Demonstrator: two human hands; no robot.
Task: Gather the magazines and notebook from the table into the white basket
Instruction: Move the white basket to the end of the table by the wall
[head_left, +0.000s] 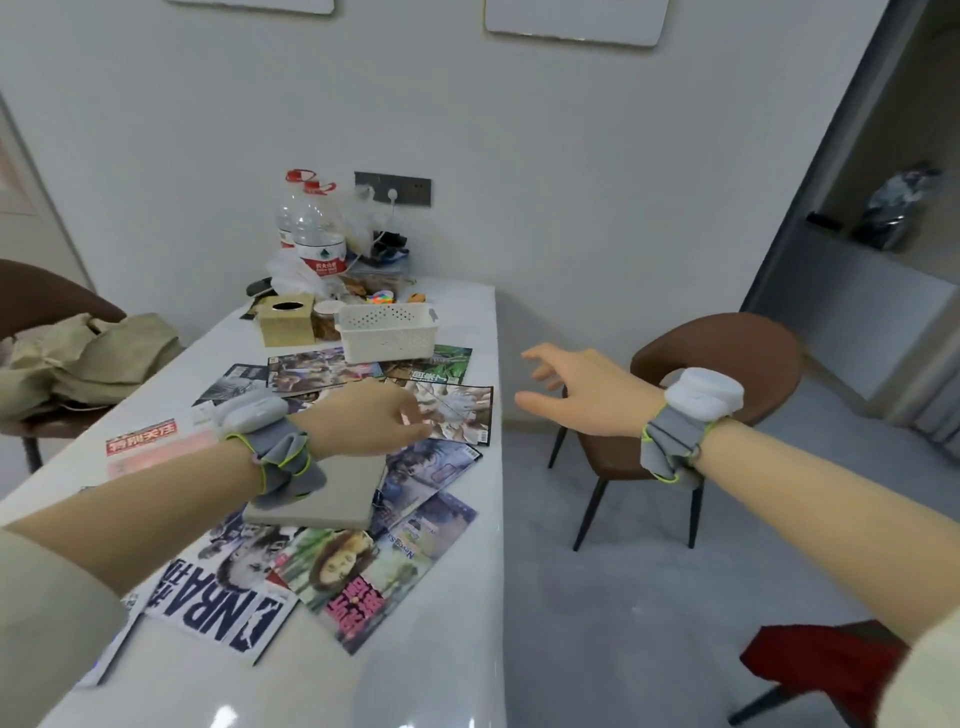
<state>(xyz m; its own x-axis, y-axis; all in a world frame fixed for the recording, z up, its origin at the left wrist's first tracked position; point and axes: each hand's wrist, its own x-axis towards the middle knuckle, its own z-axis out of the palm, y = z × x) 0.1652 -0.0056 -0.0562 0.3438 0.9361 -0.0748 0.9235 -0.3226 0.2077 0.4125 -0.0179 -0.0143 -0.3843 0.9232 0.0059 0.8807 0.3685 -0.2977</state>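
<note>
Magazines (343, 566): we see many spread flat over the white table (457, 623), some lying over each other.
Notebook (332, 493): grey, shut, flat on top of the magazines in the middle (one corner is hidden from us).
White basket (387, 338): upright at the far end of the spread, just beside the farthest magazines.
Left hand (363, 421): we hold it over the magazines past the notebook; its fingers are blurred, so we cannot tell if they are apart or together.
Right hand (587, 395): in the air past the table's right edge, fingers apart, holding nothing.
Near the basket: a gold tissue box (287, 325) and two water bottles (317, 234).
</note>
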